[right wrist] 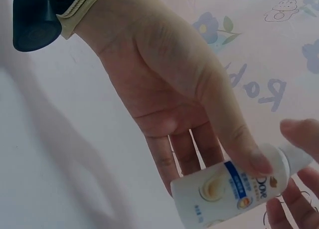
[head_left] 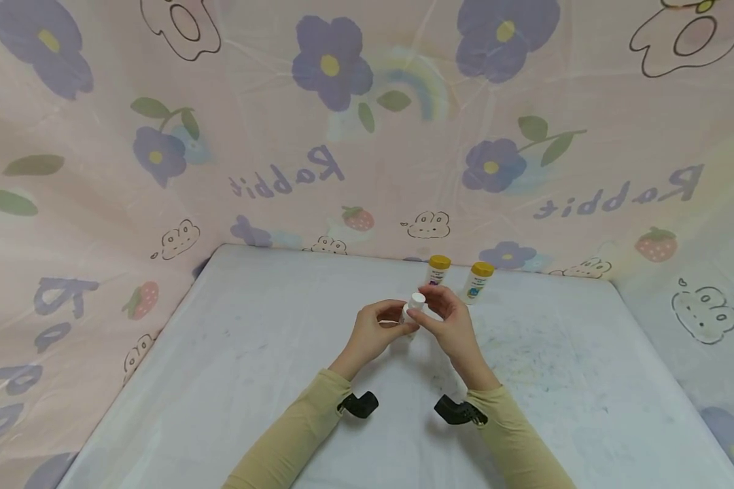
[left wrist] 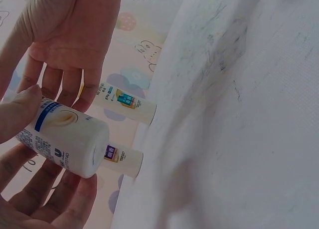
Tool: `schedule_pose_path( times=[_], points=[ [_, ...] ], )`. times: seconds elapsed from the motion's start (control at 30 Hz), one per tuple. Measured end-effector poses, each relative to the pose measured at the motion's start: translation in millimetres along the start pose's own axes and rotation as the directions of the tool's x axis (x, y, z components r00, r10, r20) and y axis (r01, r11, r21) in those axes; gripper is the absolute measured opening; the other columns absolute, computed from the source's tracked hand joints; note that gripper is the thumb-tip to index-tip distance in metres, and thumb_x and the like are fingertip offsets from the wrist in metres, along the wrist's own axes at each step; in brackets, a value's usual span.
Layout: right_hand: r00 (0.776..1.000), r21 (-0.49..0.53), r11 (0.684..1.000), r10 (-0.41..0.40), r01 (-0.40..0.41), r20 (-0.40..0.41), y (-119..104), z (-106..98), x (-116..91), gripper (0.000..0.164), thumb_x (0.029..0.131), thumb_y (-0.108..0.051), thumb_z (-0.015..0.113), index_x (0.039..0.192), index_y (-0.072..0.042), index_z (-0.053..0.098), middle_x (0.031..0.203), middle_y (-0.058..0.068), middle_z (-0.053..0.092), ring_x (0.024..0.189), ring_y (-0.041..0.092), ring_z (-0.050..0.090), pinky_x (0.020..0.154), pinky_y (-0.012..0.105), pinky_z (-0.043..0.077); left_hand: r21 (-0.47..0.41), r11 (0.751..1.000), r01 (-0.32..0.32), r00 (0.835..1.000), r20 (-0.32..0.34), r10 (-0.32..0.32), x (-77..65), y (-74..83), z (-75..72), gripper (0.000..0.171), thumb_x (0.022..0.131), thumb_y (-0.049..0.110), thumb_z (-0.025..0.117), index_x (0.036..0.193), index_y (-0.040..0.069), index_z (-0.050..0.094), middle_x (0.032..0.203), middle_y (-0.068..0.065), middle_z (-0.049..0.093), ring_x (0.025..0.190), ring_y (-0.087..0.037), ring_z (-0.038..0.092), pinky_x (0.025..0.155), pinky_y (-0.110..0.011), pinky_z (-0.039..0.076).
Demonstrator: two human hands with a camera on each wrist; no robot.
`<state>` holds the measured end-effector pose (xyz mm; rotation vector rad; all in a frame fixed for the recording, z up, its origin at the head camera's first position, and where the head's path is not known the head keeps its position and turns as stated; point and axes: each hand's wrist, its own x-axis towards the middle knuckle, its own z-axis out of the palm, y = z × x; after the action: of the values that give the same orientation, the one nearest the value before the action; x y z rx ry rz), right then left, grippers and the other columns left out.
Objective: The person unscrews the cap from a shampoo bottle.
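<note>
A white Dove bottle [right wrist: 224, 194] with a blue label band and a white cap [head_left: 417, 299] leans between the two hands, raised over the table. My left hand [head_left: 373, 333] holds its body, thumb on one side and fingers on the other, as the left wrist view of the bottle [left wrist: 70, 134] also shows. Around the cap end curl the thumb and fingers of my right hand [head_left: 451, 320]; part of that grip is hidden in the left wrist view. In the right wrist view, the right hand [right wrist: 305, 139] enters at the edge, beside the cap.
Two white bottles with yellow caps stand behind the hands: one with a purple mark [head_left: 438, 269], one with a teal mark [head_left: 478, 281]. A printed cloth wall [head_left: 391, 176] rises at the back and sides of the white-covered table [head_left: 269, 353].
</note>
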<state>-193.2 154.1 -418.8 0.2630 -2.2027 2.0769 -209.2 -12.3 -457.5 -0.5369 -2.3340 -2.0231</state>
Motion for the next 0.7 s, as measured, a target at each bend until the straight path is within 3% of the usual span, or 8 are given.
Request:
schedule_pose_path(
  times=[0.27, 0.47, 0.7],
  points=[
    [0.998, -0.024, 0.999, -0.023, 0.021, -0.062, -12, 2, -3, 0.039, 0.082, 0.000, 0.074, 0.112, 0.011, 0.052, 0.108, 0.016, 0.058, 0.102, 0.020, 0.055, 0.098, 0.038, 0.040, 0.025, 1.000, 0.014, 1.000, 0.008, -0.014, 0.9, -0.9, 1.1, 0.039, 0.078, 0.020, 0.081, 0.114, 0.011, 0.069, 0.102, 0.001, 0.067, 0.093, -0.012, 0.062, 0.080, -0.024, 0.054],
    [0.996, -0.003, 1.000, -0.014, 0.014, -0.088, -14, 1, -3, 0.038, 0.082, 0.000, 0.075, 0.109, 0.013, 0.052, 0.106, 0.015, 0.057, 0.101, 0.023, 0.054, 0.098, 0.039, 0.039, 0.033, 0.999, 0.011, 1.000, 0.020, -0.012, 2.0, 0.0, 1.6, 0.040, 0.078, 0.023, 0.081, 0.114, 0.010, 0.068, 0.103, 0.000, 0.067, 0.094, -0.013, 0.062, 0.080, -0.024, 0.054],
    [0.994, -0.006, 1.000, -0.012, 0.012, -0.105, -14, 0, -3, 0.033, 0.081, 0.000, 0.075, 0.105, 0.006, 0.054, 0.103, 0.012, 0.058, 0.100, 0.026, 0.055, 0.097, 0.038, 0.040, 0.046, 0.999, 0.012, 0.999, 0.033, -0.014, 3.0, 1.0, 3.8, 0.040, 0.078, 0.025, 0.081, 0.114, 0.012, 0.069, 0.104, 0.002, 0.067, 0.094, -0.011, 0.063, 0.081, -0.024, 0.054]
  ],
)
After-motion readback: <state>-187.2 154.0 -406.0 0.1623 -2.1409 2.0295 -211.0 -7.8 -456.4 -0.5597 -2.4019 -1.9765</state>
